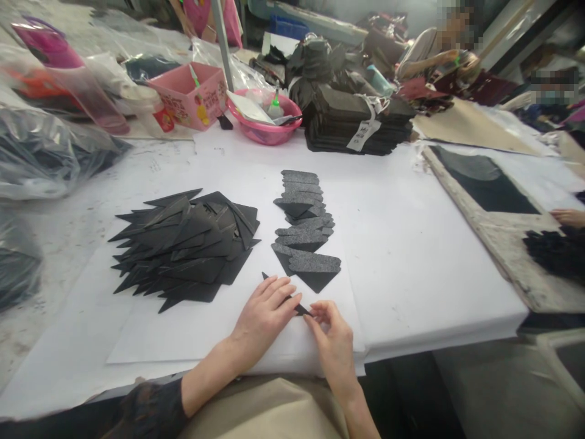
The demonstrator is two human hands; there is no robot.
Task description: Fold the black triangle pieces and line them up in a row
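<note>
A dark, narrow pointed piece (301, 310) lies on the white sheet near the front edge, mostly covered by my fingers. My left hand (269, 311) rests over it with fingers stretched out and pressing down. At its right end, my right hand (329, 329) pinches the tip between thumb and fingers. Just beyond them runs a column of speckled grey strips (315, 263), some lying over black triangular pieces (317, 281). To the left spreads a big heap of flat black pointed pieces (196, 244).
Along the back stand a pink box (189, 94), a pink basin (265, 134) with a green-tipped bottle, and a tied stack of black panels (338, 122). A pink-capped bottle (86, 91) and plastic bags (50, 152) are at left. Other people work at the far right.
</note>
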